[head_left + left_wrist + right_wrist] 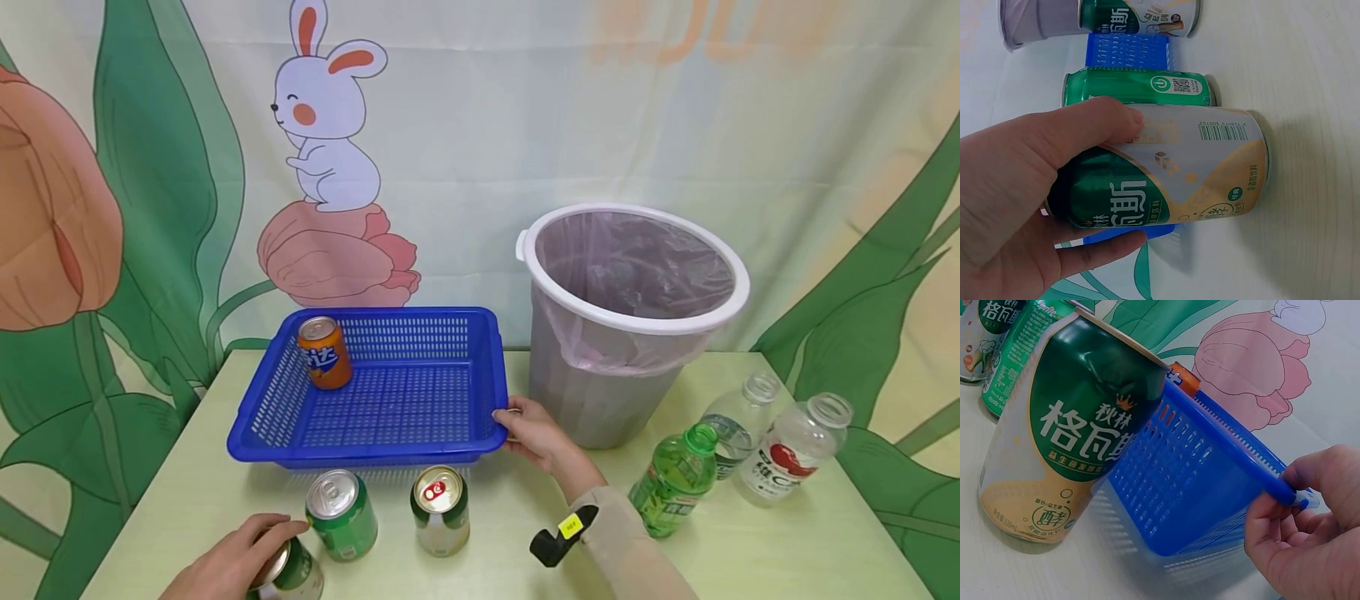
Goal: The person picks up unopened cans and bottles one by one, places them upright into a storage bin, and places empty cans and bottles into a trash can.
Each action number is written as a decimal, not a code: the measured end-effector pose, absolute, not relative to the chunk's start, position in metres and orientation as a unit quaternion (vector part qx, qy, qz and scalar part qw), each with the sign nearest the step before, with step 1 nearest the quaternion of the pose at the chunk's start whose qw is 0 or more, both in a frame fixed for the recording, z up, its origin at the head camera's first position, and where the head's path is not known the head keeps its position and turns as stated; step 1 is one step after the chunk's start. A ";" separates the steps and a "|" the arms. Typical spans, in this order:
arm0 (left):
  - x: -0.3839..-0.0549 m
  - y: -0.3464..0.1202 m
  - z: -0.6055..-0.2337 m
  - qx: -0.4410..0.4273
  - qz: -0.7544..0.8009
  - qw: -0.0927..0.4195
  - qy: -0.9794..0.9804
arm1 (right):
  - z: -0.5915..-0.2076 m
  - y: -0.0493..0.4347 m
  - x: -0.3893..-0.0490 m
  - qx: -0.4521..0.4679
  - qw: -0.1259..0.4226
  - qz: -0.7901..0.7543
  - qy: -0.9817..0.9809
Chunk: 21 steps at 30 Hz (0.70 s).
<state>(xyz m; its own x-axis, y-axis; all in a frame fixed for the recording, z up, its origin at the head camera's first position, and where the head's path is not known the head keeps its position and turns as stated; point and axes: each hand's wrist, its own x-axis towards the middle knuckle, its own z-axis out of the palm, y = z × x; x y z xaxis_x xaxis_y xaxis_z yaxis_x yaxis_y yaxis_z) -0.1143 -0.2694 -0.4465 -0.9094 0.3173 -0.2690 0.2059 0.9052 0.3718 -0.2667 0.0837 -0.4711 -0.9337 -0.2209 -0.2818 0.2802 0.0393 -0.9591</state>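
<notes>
My left hand point(234, 560) grasped a kvass can point(1210, 165) just beside the Sprite can point(343, 518); a sideways lift could have toppled this neighbour. My right hand point(534, 435) pinched the blue basket point(367, 456); pulling it closer risked a collision.

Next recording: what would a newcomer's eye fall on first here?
Probably the blue basket at centre-left of the head view, gripped on its right side by the right hand, an orange Fanta can inside. Next, the lined trash bin to its right and the cartoon rabbit printed on the backdrop above. In front, the left hand holds a kvass can.
</notes>
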 end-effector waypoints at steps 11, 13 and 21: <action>-0.117 -0.270 -0.446 0.157 0.152 0.145 0.965 | -0.473 0.083 -0.268 0.024 0.181 -0.691 0.700; -0.118 -0.269 -0.444 0.154 0.156 0.153 0.964 | -0.473 0.084 -0.268 0.023 0.179 -0.689 0.701; -0.120 -0.270 -0.441 0.167 0.163 0.165 0.958 | -0.472 0.083 -0.268 0.030 0.177 -0.686 0.705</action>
<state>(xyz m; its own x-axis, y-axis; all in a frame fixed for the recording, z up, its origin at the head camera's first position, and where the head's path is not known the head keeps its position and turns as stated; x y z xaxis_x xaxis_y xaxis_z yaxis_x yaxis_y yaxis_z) -0.1197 -0.2698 -0.4411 -0.8899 0.3735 -0.2619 0.2662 0.8914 0.3669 -0.2676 0.0833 -0.4719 -0.9357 -0.1994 -0.2912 0.2854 0.0577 -0.9567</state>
